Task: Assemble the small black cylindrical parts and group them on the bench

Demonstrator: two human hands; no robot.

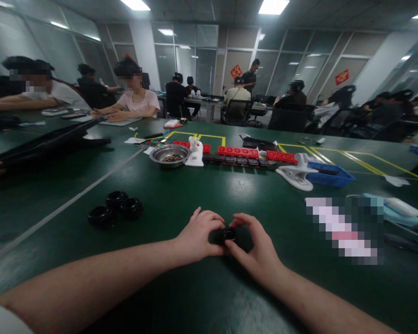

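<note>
A small black round part (229,233) with a hollow centre sits between my two hands, low over the green tabletop. My left hand (200,234) curls around its left side, thumb and fingers closed on it. From the right, my right hand (259,250) pinches it between thumb and fingertips. Part of its edge is hidden by the fingers. To the left, three larger black ring-shaped parts (131,208) lie grouped on the table, touching or nearly so.
A metal bowl (155,157) holding small pieces stands ahead, beside a white clamp (195,155). Behind run red blocks (238,152). Another white clamp (296,174) and a blue tray (334,176) are farther right. A pixelated flat item (337,227) lies nearer. Several people sit around.
</note>
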